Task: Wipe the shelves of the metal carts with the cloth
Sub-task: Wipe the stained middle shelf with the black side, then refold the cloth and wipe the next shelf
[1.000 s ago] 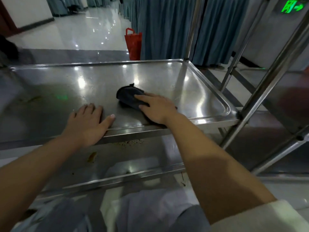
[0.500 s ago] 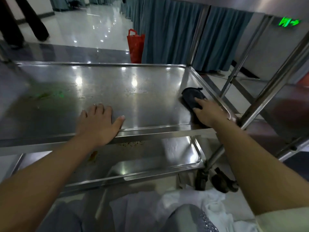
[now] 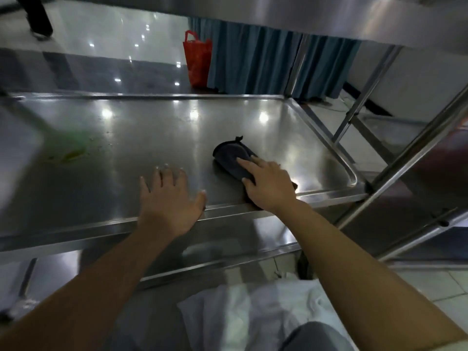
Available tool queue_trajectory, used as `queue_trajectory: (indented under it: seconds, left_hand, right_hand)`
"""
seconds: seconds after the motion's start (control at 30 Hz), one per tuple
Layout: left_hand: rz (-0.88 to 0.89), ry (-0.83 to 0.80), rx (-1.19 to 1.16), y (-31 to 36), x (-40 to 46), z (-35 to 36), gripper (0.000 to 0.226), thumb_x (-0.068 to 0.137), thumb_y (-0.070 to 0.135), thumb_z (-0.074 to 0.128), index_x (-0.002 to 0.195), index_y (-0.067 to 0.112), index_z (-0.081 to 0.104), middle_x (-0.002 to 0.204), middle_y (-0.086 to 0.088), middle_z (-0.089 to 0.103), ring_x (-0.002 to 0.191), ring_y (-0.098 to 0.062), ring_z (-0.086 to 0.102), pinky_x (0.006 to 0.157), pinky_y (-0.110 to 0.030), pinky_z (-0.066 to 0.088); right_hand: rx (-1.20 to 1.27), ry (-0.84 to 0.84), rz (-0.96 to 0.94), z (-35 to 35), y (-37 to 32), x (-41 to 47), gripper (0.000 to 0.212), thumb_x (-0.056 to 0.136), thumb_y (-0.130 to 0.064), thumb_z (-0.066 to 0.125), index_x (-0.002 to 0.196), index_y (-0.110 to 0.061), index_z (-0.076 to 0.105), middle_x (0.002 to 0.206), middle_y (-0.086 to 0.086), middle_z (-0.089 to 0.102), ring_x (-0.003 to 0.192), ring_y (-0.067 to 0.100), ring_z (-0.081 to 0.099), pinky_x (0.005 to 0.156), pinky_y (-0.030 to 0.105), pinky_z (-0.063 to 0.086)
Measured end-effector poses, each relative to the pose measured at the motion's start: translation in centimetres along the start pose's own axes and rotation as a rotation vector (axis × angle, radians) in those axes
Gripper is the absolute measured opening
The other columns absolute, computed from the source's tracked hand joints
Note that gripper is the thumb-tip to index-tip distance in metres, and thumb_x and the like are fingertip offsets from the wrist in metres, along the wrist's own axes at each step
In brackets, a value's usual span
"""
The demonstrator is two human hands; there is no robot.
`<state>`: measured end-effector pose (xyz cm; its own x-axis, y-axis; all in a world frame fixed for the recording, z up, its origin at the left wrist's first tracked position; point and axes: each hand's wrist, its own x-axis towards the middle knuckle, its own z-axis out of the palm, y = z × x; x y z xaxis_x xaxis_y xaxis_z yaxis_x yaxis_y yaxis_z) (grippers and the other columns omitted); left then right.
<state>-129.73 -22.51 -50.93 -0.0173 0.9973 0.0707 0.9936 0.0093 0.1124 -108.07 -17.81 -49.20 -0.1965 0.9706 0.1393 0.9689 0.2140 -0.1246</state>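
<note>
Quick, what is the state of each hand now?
Left hand: open, flat on the steel cart shelf, holding nothing.
Right hand: open, straight fingers pressing the dark folded cloth.

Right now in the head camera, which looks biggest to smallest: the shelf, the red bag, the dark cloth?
1. Shelf, biggest by far.
2. and 3. Red bag and dark cloth look about alike; the bag stands farther off, so I won't rank them.

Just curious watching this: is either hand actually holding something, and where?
The right hand presses the dark cloth flat at its near end. The left hand rests on the shelf, holding nothing.
</note>
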Motion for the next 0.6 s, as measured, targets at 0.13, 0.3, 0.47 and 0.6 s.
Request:
queue_trajectory:
  seconds: [0.13, 0.3, 0.47, 0.6]
  left_hand:
    - [0.013, -0.031, 0.000, 0.3, -1.0, -0.9, 0.074, 0.093, 0.058, 0.027, 0.148, 0.009, 0.027, 0.155, -0.022, 0.024, 0.144, -0.037, 0.018, 0.114, -0.058, 0.013]
    - [0.062, -0.294, -0.086, -0.2, -3.4, -4.0, 0.068, 0.099, 0.050, 0.028, 0.152, 0.010, 0.013, 0.161, -0.010, 0.012, 0.148, -0.024, 0.010, 0.119, -0.045, 0.012]
    - [0.010, -0.498, -0.113, -2.8, -10.9, -11.9, 0.063, 0.100, 0.042, 0.031, 0.152, 0.013, 0.012, 0.157, -0.008, 0.024, 0.142, -0.023, 0.027, 0.115, -0.039, 0.023]
    - [-0.096, -0.611, -0.257, -5.3, -15.5, -21.7, 0.058, 0.100, 0.036, 0.038, 0.151, 0.017, 0.019, 0.154, -0.007, 0.032, 0.136, -0.025, 0.038, 0.109, -0.037, 0.031]
  right_hand:
    - [-0.139, -0.040, 0.063, -0.2, -3.2, -1.8, 0.054, 0.095, -0.034, 0.042, 0.147, -0.036, 0.028, 0.148, 0.004, 0.038, 0.121, 0.037, 0.042, 0.093, 0.045, 0.039]
    - [-0.058, -0.298, 0.029, -3.3, -6.2, -5.3, 0.050, 0.099, -0.032, 0.039, 0.148, -0.035, 0.027, 0.148, 0.006, 0.039, 0.125, 0.035, 0.043, 0.099, 0.046, 0.040]
    - [0.542, -0.609, 0.194, -10.8, -8.6, -9.7, 0.044, 0.098, -0.024, 0.047, 0.141, -0.033, 0.042, 0.135, 0.003, 0.055, 0.119, 0.025, 0.052, 0.093, 0.026, 0.039]
    - [0.746, -0.723, 0.232, -20.2, -12.1, -12.3, 0.043, 0.096, -0.014, 0.051, 0.131, -0.039, 0.049, 0.122, -0.004, 0.058, 0.112, 0.019, 0.055, 0.092, 0.022, 0.038]
